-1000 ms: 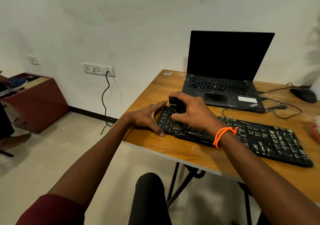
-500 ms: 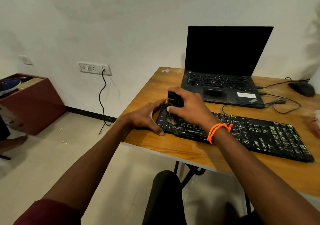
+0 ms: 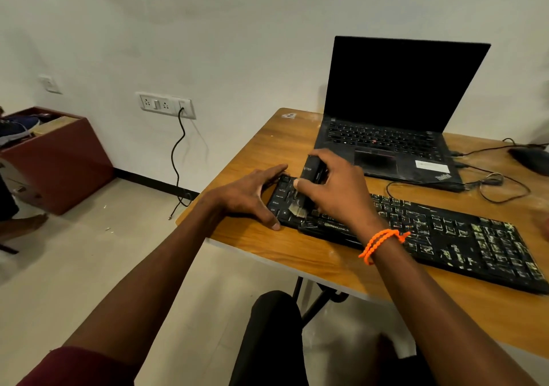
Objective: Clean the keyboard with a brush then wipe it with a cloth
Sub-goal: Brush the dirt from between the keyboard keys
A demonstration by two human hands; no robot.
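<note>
A long black keyboard (image 3: pixel 439 234), its keys dusty and smeared, lies along the front of the wooden table (image 3: pixel 267 153). My right hand (image 3: pixel 335 192), with an orange band on the wrist, grips a black-handled brush (image 3: pixel 312 170) upright; its pale bristles press on the keys at the keyboard's left end. My left hand (image 3: pixel 249 195) rests on the table against the keyboard's left edge, thumb on the front corner and fingers spread along the side. No cloth is in view.
An open black laptop (image 3: pixel 395 136) sits behind the keyboard with cables (image 3: pixel 490 183) trailing right to a black mouse (image 3: pixel 531 159). A wall socket with a hanging cord (image 3: pixel 178 147) and a red-brown box (image 3: pixel 56 159) are to the left. My knee (image 3: pixel 273 326) is under the table edge.
The brush has tilted and swept a little toward the front of the keyboard's left end. My left hand stays braced on the keyboard's edge. The camera has shifted slightly.
</note>
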